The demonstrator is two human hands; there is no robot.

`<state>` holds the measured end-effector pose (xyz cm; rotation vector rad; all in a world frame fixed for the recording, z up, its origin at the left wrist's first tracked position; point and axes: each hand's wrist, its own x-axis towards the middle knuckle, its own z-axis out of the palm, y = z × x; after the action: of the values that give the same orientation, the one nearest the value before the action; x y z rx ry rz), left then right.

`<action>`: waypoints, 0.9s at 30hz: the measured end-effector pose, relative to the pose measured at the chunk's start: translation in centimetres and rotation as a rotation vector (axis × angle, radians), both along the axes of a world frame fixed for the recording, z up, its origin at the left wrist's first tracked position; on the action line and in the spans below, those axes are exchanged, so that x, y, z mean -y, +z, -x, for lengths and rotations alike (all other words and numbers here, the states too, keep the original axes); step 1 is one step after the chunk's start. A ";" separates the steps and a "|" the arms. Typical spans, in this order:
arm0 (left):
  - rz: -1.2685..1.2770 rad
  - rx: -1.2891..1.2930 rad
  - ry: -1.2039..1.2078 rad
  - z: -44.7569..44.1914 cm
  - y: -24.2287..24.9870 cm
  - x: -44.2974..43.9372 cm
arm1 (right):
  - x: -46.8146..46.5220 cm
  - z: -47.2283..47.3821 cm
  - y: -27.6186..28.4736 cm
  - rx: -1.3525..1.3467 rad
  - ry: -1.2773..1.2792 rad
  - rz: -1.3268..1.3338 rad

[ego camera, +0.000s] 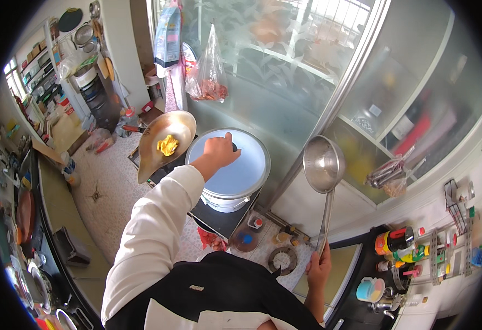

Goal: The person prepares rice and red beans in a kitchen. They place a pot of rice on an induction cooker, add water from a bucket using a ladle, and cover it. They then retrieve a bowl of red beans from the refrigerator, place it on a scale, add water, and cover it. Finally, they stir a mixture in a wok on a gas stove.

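Below the frosted glass partition, a large round pot [224,205] stands on a black stand, covered by a pale lid [241,177]. My left hand [221,152] grips the dark knob of the lid from above. In my right hand [318,264] is the handle of a large metal ladle [323,163], its round bowl raised upward, clear of the pot on the right. A wok [158,159] rests tilted to the left of the pot, with a crumpled yellow cloth [167,145] in it. What the pot holds is hidden by the lid.
Bottles [247,238] and a ring-shaped object [282,261] lie on the floor by the stand. A black counter [348,284] with sauce bottles and a measuring jug [370,289] runs along the right. Plastic bags [212,84] hang at the glass. Another counter [55,243] curves along the left.
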<state>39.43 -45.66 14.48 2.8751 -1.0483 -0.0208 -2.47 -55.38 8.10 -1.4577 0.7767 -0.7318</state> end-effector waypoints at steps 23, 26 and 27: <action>0.466 0.052 1.201 42.8 -15.4 -34.2 | 4.0 -16.9 -4.6 0.036 0.527 1.174; 0.480 0.131 1.507 51.9 -15.4 -33.4 | 5.3 -17.7 -6.2 0.078 0.557 1.124; 0.482 0.155 1.592 54.1 -15.0 -33.0 | 5.7 -17.8 -6.3 0.143 0.539 1.108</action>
<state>-14.63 -12.61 -0.52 2.4014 1.1937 0.4503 15.30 -61.05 1.85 -2.4188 -0.2471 -0.8594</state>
